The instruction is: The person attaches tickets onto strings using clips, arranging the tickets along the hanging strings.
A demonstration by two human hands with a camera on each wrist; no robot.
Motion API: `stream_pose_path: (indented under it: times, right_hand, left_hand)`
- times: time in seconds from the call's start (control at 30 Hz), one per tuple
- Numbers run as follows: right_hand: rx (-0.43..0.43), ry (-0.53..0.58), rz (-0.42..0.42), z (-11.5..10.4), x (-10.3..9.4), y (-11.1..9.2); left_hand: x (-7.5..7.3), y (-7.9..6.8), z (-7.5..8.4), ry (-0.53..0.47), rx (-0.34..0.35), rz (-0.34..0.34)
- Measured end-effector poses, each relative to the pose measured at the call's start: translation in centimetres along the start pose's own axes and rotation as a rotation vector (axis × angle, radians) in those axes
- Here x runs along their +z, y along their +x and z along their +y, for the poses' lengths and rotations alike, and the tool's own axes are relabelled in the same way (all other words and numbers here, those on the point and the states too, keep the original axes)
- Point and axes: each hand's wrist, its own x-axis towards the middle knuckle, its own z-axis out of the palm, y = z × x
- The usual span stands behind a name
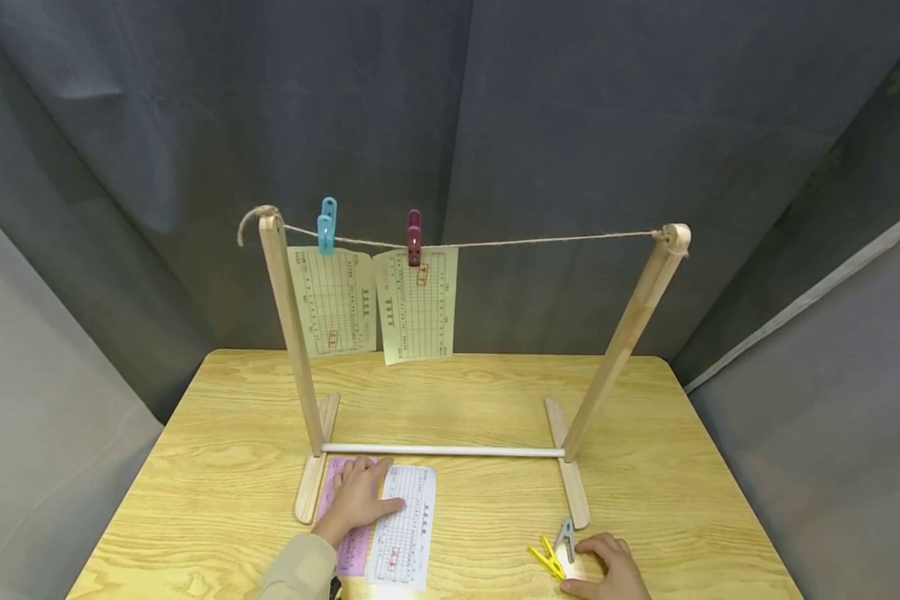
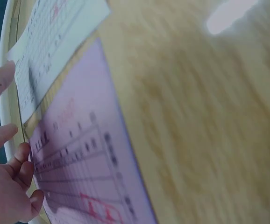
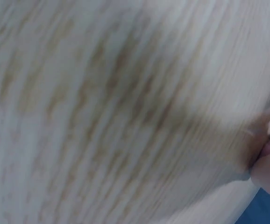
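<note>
My left hand (image 1: 358,498) lies over a pink printed slip (image 1: 353,552) at the left front of the table. Its thumb reaches across onto a white printed slip (image 1: 412,533) beside it. In the left wrist view the fingers are spread and loosely bent at the edge of the pink slip. At the right front, my right hand (image 1: 613,571) is by two clothespins, a yellow one (image 1: 548,559) and a grey one (image 1: 566,535). Its thumb tip is right at the yellow clothespin and its forefinger comes close beside the grey one. The right wrist view mostly shows blurred tabletop.
A wooden stand with a left post (image 1: 291,333), a right post (image 1: 626,342) and a white crossbar (image 1: 442,451) spans the table (image 1: 495,400). From its string (image 1: 540,242) hang two yellow slips (image 1: 337,304), one under a blue clothespin (image 1: 327,225), one under a maroon clothespin (image 1: 414,237).
</note>
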Motion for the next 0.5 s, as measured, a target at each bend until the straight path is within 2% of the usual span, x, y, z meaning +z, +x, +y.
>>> stream_pose_path:
  times: [0.2,0.5]
  right_hand:
    - [-0.012,-0.034,0.007,-0.04,0.32,-0.03]
    - [-0.094,-0.014,0.052,0.31,0.16,0.0]
  left_hand:
    - [0.26,0.49,0.46,0.025,-0.035,0.017]
    - [0.25,0.65,0.99,0.0,-0.023,0.077]
